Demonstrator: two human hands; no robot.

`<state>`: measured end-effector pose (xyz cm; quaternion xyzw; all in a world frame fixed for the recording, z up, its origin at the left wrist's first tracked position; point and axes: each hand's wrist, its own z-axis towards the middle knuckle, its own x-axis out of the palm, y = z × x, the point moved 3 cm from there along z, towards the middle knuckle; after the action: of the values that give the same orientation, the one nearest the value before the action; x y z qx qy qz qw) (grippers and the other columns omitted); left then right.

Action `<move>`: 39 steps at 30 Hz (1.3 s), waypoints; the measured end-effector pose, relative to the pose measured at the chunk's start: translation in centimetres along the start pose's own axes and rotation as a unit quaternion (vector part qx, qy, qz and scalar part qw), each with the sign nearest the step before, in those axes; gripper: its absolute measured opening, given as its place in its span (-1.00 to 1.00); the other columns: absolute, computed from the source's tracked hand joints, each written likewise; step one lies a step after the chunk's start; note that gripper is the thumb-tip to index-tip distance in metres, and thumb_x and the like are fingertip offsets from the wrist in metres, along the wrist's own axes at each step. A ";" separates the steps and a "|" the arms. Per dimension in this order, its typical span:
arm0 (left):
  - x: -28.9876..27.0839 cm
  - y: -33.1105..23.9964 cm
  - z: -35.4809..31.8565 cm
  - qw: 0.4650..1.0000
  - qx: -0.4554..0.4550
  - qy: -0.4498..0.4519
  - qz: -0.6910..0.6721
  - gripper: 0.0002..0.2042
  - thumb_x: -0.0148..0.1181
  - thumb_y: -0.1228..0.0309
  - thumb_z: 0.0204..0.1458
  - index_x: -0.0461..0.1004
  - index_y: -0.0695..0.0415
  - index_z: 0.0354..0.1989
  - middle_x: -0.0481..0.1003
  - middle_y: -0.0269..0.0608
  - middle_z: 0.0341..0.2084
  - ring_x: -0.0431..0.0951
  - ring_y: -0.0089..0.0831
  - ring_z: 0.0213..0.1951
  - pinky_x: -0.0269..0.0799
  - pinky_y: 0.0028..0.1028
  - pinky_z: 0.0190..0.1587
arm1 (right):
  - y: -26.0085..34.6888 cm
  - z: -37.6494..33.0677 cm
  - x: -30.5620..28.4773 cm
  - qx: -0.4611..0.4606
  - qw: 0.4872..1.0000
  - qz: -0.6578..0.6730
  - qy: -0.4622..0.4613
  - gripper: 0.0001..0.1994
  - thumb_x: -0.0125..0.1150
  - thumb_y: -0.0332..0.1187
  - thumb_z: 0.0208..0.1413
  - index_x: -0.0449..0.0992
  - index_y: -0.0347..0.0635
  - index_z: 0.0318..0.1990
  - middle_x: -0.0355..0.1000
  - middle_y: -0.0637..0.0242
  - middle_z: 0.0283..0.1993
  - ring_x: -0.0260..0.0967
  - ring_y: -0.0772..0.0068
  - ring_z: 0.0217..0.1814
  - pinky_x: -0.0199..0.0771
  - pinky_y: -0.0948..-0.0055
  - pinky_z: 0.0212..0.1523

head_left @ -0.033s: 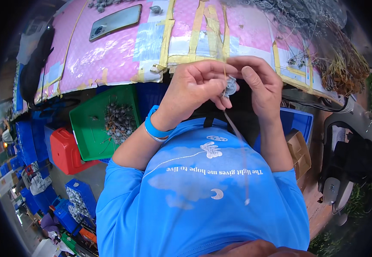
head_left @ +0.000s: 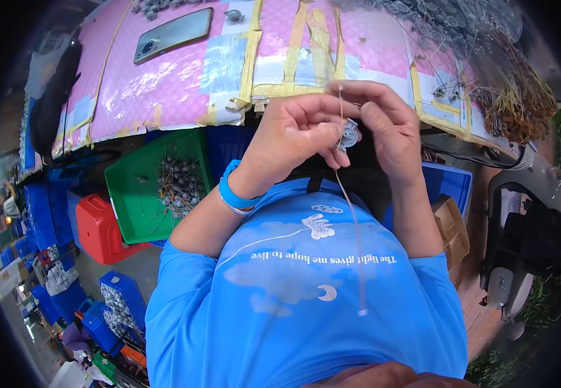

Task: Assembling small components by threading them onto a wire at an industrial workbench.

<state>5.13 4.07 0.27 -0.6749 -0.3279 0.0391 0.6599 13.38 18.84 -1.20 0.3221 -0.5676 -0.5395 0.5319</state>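
Observation:
In front of my chest, my left hand [head_left: 300, 129] pinches a small grey moulded part [head_left: 349, 134] between thumb and fingers. A thin light cord [head_left: 351, 213] passes by the part. Its upper end stands near the table edge, and its lower length hangs over my blue shirt to a small pale tip. My right hand [head_left: 397, 129] is close beside the part with curved fingers. Its stretched index finger lies behind the cord's upper end, and the thumb sits a little apart from that fingertip. Some blur and overlap hide the exact contact there.
A pink covered table [head_left: 164, 84] with yellow tape bears a phone [head_left: 173, 35], grey parts and a cord bundle [head_left: 513, 97]. A green bin [head_left: 128, 187] of grey parts stands at left by a red stool [head_left: 99, 226]. At right are a blue bin [head_left: 452, 181] and cardboard box [head_left: 452, 229].
The cord's hanging end has swung left, and its upper end now shows upright by the right index finger. My right thumb and fingers have moved slightly left. The left hand keeps its pinch.

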 end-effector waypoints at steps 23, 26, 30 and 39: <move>-0.9 1.0 1.0 0.994 0.103 -0.013 -0.025 -0.65 0.25 0.63 0.03 0.40 0.38 0.02 0.55 -0.06 -0.28 0.64 -0.41 -0.39 0.62 -0.51 -0.32 | -1.7 2.2 0.1 0.078 0.992 0.080 -0.056 -0.87 0.14 -0.46 0.26 0.53 -0.37 -0.23 0.55 0.09 -0.15 0.52 0.41 -0.15 0.55 0.46 -0.12; -1.1 0.7 1.0 0.995 0.099 -0.004 -0.030 -0.55 0.35 0.68 -0.05 0.39 0.41 0.06 0.52 -0.15 -0.26 0.63 -0.48 -0.29 0.60 -0.52 -0.20 | -2.0 2.5 0.6 0.094 0.983 0.133 -0.084 -0.89 0.23 -0.45 0.21 0.56 -0.33 -0.30 0.58 0.16 -0.20 0.37 0.67 -0.39 0.45 0.63 -0.31; -2.5 0.0 1.2 0.995 0.094 -0.003 0.020 -0.58 0.38 0.69 -0.10 0.44 0.40 -0.01 0.54 -0.18 -0.31 0.62 -0.54 -0.32 0.60 -0.55 -0.21 | -1.1 3.8 1.0 0.109 0.991 0.059 -0.055 -0.84 0.20 -0.43 0.22 0.55 -0.37 -0.18 0.57 0.19 -0.17 0.46 0.55 -0.28 0.49 0.56 -0.22; -4.5 -0.3 1.6 0.996 0.062 -0.033 0.051 -0.57 0.34 0.70 -0.11 0.42 0.39 0.00 0.57 -0.20 -0.37 0.67 -0.44 -0.27 0.60 -0.53 -0.15 | 2.6 15.6 -5.9 -0.017 0.871 -0.473 -0.132 -0.73 0.30 -0.24 0.10 0.61 -0.26 -0.16 0.60 0.26 -0.27 0.51 0.50 -0.28 0.49 0.50 -0.21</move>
<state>0.72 3.26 -1.34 -0.6468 -0.3116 0.1146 0.6866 0.41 29.19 2.09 0.4683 -0.4031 -0.7739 0.1390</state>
